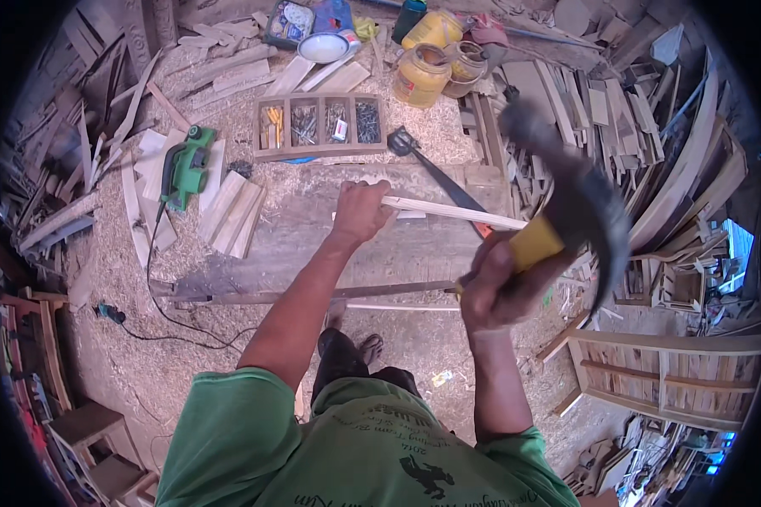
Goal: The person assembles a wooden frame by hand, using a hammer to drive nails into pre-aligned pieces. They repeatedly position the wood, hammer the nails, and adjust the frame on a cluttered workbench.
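My right hand (495, 287) is wrapped round the yellow handle of a claw hammer (579, 190). The hammer is raised above the right end of the bench, its dark head smeared by motion. With closed fingers, my left hand (364, 211) grips the left end of a thin pale wood strip (448, 209). That strip runs to the right over the worn plank workbench (304, 245), and its far end passes behind the hammer and my right hand. Beyond it lies a long dark tool (444, 182) with an orange end. Whether a nail is at the strip, I cannot tell.
A compartmented wooden box (320, 152) holds nails and small yellow items. A green electric planer (190, 169) lies left, its cord trailing to the floor. Yellow containers (421, 76) and a white bowl (323, 48) stand farther back. Scrap wood (634, 118) and a wooden frame (668, 376) are at right.
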Demonstrator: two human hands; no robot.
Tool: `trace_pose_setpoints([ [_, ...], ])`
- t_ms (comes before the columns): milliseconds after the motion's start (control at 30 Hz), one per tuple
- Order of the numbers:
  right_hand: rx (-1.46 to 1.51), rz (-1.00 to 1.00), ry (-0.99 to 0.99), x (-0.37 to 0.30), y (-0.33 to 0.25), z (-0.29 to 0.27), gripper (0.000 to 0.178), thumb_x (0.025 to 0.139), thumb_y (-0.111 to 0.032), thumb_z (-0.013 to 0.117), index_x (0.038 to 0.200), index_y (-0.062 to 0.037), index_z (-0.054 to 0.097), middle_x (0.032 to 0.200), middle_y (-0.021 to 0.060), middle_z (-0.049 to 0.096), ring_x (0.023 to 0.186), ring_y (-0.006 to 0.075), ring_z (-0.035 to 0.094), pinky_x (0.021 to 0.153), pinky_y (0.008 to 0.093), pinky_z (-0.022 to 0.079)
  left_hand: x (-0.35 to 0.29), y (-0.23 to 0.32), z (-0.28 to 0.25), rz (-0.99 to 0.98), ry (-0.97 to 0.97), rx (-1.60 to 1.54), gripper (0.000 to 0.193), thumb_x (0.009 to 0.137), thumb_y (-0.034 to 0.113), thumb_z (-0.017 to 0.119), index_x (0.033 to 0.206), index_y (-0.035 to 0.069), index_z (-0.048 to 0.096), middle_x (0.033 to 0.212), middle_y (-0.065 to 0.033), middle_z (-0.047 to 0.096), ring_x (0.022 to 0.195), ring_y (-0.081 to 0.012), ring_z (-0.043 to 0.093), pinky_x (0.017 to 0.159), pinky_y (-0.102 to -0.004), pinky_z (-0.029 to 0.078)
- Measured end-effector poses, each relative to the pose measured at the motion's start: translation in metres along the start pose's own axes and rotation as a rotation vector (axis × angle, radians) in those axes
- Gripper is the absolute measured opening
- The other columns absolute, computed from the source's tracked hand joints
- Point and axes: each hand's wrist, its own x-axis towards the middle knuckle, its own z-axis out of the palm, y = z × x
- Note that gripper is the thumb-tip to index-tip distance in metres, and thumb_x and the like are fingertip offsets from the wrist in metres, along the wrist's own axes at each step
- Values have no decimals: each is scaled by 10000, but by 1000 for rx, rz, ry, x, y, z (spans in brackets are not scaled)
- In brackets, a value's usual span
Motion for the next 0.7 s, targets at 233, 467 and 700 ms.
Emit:
trace_pose_setpoints([
  [233,-223,376,-427,-34,57,29,704,1101,-54,594,1750,-108,327,912,244,729,655,378,681,619,466,538,21,-14,2,0,20,40,313,868,300,869,1119,163,741,926,-124,758,1004,-350,714,1010,-504,439],
  [467,85,-33,34,32,-1,-14,571,1141,-116,544,1692,-37,417,797,82,611,609,186,549,559,351,473,-2,-10,2,6,-17,-19,471,879,299,856,1302,144,719,1049,-149,791,1080,-359,712,1047,-511,424],
  [700,-225,403,-448,-60,71,26,679,1110,-121,598,1741,-211,364,860,275,714,699,447,714,653,539,536,15,-3,0,23,33,36,671,883,254,841,1498,84,633,1049,-160,783,1100,-363,705,1077,-512,414],
])
